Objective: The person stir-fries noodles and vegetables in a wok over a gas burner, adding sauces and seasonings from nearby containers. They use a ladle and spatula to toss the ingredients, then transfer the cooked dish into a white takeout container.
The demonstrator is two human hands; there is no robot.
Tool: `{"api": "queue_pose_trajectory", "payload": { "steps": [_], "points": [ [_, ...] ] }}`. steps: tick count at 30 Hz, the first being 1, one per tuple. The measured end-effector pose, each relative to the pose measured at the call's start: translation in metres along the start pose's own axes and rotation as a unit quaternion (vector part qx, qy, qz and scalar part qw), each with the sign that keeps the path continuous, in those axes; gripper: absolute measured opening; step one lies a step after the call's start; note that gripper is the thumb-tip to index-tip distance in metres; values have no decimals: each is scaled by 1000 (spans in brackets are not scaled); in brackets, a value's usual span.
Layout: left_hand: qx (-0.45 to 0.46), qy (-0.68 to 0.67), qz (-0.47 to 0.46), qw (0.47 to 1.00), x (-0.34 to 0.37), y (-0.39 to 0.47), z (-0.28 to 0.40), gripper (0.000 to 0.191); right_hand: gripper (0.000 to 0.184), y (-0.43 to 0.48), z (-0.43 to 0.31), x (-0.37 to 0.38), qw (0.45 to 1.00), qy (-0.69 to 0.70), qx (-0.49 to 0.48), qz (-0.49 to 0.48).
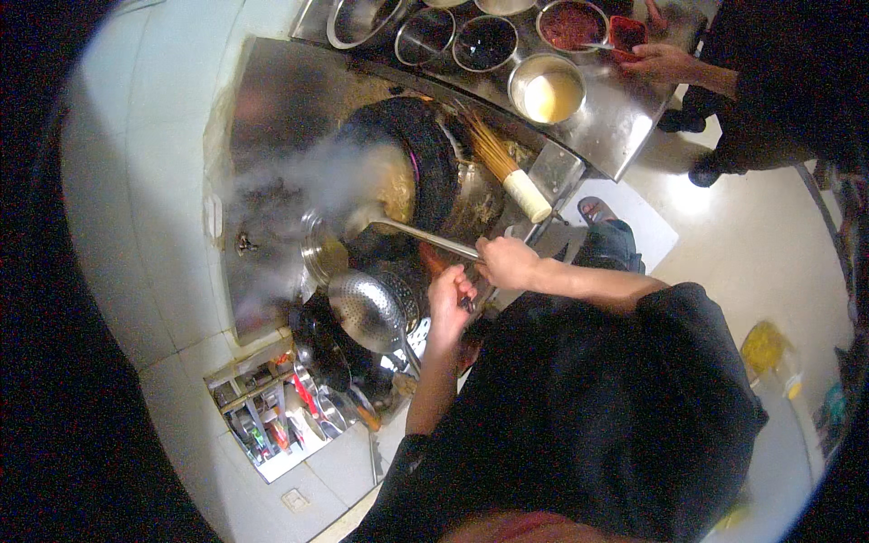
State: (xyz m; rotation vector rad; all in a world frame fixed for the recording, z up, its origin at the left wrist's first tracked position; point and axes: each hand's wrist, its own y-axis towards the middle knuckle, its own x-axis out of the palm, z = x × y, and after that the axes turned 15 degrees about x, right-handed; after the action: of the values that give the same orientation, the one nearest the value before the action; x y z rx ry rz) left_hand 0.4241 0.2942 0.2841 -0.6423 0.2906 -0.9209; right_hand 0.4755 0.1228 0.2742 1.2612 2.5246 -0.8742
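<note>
My right hand [506,263] is closed around the metal handle of a ladle [431,236], whose bowl lies in steam at the edge of a dark wok [434,170]. Pale yellowish food or liquid [394,180] shows in the wok. Just left of and below it, my left hand [449,295] is closed around a handle with a dark end; a reddish part of it shows above the fingers. Where this handle joins is blurred, probably at a pan. A perforated skimmer [366,309] rests to the left, below a round steel pot [322,248].
A bamboo wok brush [502,163] lies on the range's right side. Steel bowls [546,88] line the counter above. At upper right a co-worker's hand [655,64] holds a red container [626,34]. A wall recess [271,407] at lower left holds utensils and small items.
</note>
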Motion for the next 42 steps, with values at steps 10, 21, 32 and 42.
{"api": "queue_pose_trajectory", "payload": {
  "steps": [10, 21, 32, 42],
  "points": [
    [6, 75, -5, 997, 6, -7, 0, 11, 22, 5, 4, 3, 1000, -5, -3, -4],
    [-1, 89, 3, 996, 15, -9, 5, 13, 23, 4, 5, -7, 1000, 15, -16, -6],
    [21, 115, 26, 993, 19, -8, -2, 18, 22, 7, 9, -6, 999, 21, -26, -9],
    [32, 115, 22, 993, 18, -5, -7, 15, 20, 7, 7, -13, 999, 15, -22, -19]
  ]
}}
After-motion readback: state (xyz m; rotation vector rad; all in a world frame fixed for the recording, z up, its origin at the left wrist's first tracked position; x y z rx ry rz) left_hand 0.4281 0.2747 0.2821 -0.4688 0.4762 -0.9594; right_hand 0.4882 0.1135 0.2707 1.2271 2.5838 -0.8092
